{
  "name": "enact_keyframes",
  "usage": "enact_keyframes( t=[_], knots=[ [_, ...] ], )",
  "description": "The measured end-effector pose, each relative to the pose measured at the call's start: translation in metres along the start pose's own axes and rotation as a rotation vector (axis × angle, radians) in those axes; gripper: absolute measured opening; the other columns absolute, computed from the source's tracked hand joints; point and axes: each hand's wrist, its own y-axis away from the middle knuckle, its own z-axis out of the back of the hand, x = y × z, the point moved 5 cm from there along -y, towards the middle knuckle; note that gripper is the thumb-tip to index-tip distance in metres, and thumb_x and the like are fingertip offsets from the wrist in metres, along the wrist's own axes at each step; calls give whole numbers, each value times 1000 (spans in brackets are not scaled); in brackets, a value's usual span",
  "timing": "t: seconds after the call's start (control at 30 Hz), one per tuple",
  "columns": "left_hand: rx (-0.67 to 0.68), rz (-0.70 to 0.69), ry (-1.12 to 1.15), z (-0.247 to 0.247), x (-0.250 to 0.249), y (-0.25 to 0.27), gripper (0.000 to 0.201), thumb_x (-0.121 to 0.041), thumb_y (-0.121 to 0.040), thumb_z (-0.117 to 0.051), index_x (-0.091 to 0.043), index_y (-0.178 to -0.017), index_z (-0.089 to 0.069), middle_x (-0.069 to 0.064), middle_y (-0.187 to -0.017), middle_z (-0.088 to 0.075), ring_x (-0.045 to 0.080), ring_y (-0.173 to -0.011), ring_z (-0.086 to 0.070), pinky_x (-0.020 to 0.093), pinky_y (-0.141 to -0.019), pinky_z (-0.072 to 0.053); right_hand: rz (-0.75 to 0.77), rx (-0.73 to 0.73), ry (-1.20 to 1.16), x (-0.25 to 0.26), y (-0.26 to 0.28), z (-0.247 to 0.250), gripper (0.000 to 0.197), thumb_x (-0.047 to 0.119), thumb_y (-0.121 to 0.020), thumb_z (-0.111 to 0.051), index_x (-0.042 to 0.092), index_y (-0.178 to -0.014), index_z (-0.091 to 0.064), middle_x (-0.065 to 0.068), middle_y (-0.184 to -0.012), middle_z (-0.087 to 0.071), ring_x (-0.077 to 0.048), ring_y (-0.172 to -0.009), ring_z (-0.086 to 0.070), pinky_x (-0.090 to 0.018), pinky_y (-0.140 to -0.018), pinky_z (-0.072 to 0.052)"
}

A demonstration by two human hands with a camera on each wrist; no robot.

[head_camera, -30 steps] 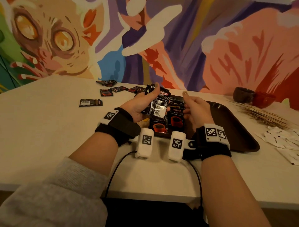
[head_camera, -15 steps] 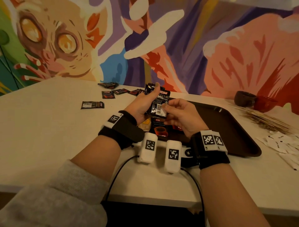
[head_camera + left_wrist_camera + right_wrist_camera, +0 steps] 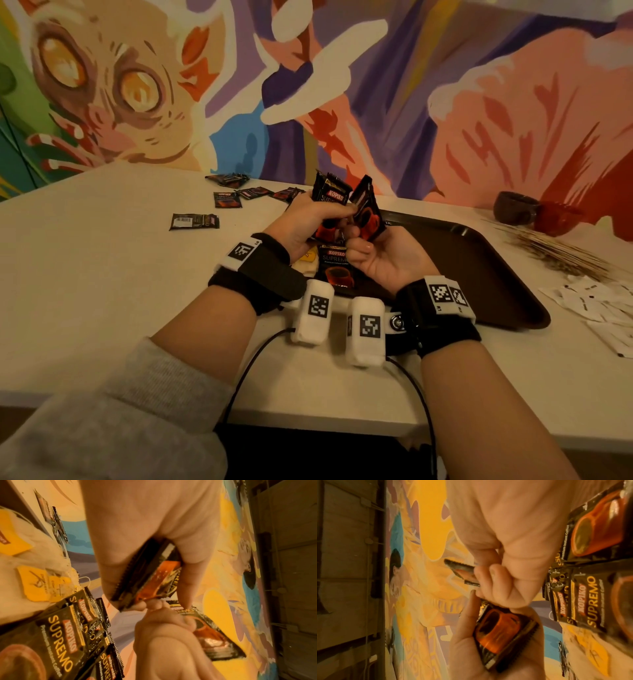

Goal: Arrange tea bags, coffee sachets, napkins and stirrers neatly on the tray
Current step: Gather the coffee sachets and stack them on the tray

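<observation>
Above the near left corner of the brown tray (image 3: 479, 274), my left hand (image 3: 308, 222) grips a small stack of black Kopiko coffee sachets (image 3: 330, 202) upright. My right hand (image 3: 363, 243), palm up beside it, pinches one sachet (image 3: 368, 212) tilted away from the stack. The left wrist view shows the stack (image 3: 150, 577) clamped between thumb and fingers, with the single sachet (image 3: 214, 639) below it. In the right wrist view my right fingers hold that sachet (image 3: 462, 570) by its edge. More sachets (image 3: 337, 267) and yellow-tagged tea bags (image 3: 306, 260) lie on the tray under my hands.
Loose sachets (image 3: 193, 221) are scattered on the white table at the far left. Wooden stirrers (image 3: 555, 250) and white napkins (image 3: 599, 301) lie right of the tray, behind them a dark bowl (image 3: 517, 207) and a red bowl (image 3: 555, 216). A painted wall stands close behind.
My right hand reached to the stack in my left hand, took hold of one sachet and drew it off to the right. The stack now shows its printed front.
</observation>
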Motion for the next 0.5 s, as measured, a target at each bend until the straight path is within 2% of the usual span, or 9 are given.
enact_keyframes(
  t=[0.1, 0.17, 0.23, 0.3, 0.4, 0.5],
  knots=[
    [-39, -3, -31, 5, 2, -2, 17, -3, -86, -63, -2, -102, -61, 13, -87, -62, 17, -72, -59, 26, -66, -50, -56, 127, -78, -4, 0, -4, 35, -4, -54, -55, 1, -88, -52, -7, -60, -50, -9, -36, -37, -19, -37, -33],
    [-56, 2, -37, 7, 3, -2, 18, -6, -85, -66, -2, -102, -63, 11, -86, -64, 19, -75, -60, 27, -68, -50, -70, 163, -86, -5, 0, -4, 26, -2, -64, -50, 2, -89, -53, -7, -60, -48, -9, -38, -37, -19, -39, -33],
    [-54, -1, -40, 6, 2, -2, 17, -7, -84, -67, -3, -101, -65, 11, -88, -66, 21, -78, -62, 29, -71, -52, -60, 146, -39, -4, -1, -4, 20, 6, -75, -35, 6, -89, -50, -4, -60, -48, -8, -38, -36, -17, -40, -31],
    [-53, -13, -35, 5, 1, -1, 14, -4, -85, -65, -3, -99, -65, 13, -89, -65, 21, -79, -62, 30, -72, -52, -51, 115, 29, -4, 0, -5, 18, 11, -82, -32, 6, -88, -48, -5, -61, -50, -8, -39, -39, -17, -41, -34],
    [-83, -43, -22, 6, -2, 0, 25, -2, -83, -66, 0, -108, -63, 11, -84, -65, 17, -69, -61, 32, -67, -51, 6, -44, 227, 0, 2, 1, 31, 20, -99, -28, 5, -91, -55, -9, -68, -61, -14, -49, -53, -20, -47, -44],
    [-127, -54, -25, 8, -4, 0, 21, -1, -84, -66, -2, -105, -64, 12, -88, -66, 19, -73, -61, 35, -71, -53, 176, -223, 440, 17, 5, 6, 30, 33, -100, -37, 11, -97, -58, -12, -84, -67, -22, -65, -64, -24, -54, -50]
  ],
)
